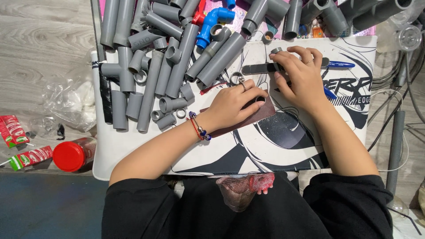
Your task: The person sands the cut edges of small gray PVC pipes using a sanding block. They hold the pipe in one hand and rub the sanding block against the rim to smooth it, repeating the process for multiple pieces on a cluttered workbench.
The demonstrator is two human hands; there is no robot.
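My left hand (234,104) presses a small grey pipe ring (260,99) down on a brown sheet of sandpaper (261,114) lying on the printed white mat (283,146). A beaded bracelet and red string circle that wrist. My right hand (299,73) rests further back with its fingers on a dark flat file (261,68). A short grey ring (276,50) sits at that hand's index fingertip. A blue pen (341,64) lies just right of the hand.
Several grey pipe pieces and fittings (177,57) are heaped on the mat's left and back. A blue elbow fitting (211,22) lies among them. A red-lidded jar (71,155), cartons (13,130) and clear plastic wrap (66,104) lie on the floor at left. Cables and pipes stand at right.
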